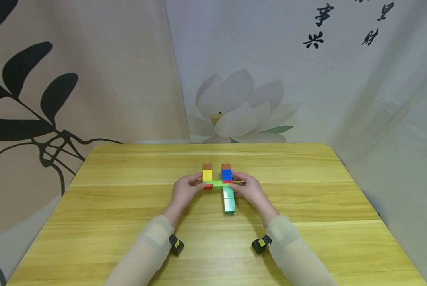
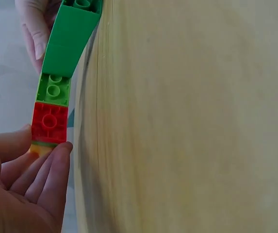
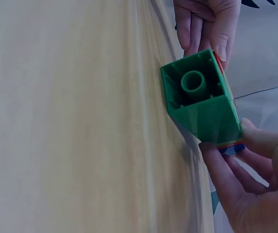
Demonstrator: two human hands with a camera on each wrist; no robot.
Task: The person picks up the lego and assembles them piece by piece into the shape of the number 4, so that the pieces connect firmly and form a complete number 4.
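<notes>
Both hands hold one joined structure of toy building blocks over the table. My left hand (image 1: 185,191) pinches its left end, by the yellow block (image 1: 207,175) and the red block (image 2: 49,121). On the other side my right hand (image 1: 251,189) grips around the blue block (image 1: 226,175) with thumb and fingers. A lime green block (image 1: 217,183) bridges the two columns, each topped by a brown block (image 1: 207,167). Two stacked green blocks (image 1: 229,198) extend from the right column toward me; the right wrist view shows the hollow underside of the end green block (image 3: 193,80).
The wooden table (image 1: 120,206) spreads out around the hands, its far edge meeting a hanging cloth (image 1: 134,79) with printed leaves, a lotus and characters. A small black camera (image 1: 176,245) is strapped to the left wrist, another camera (image 1: 261,244) to the right.
</notes>
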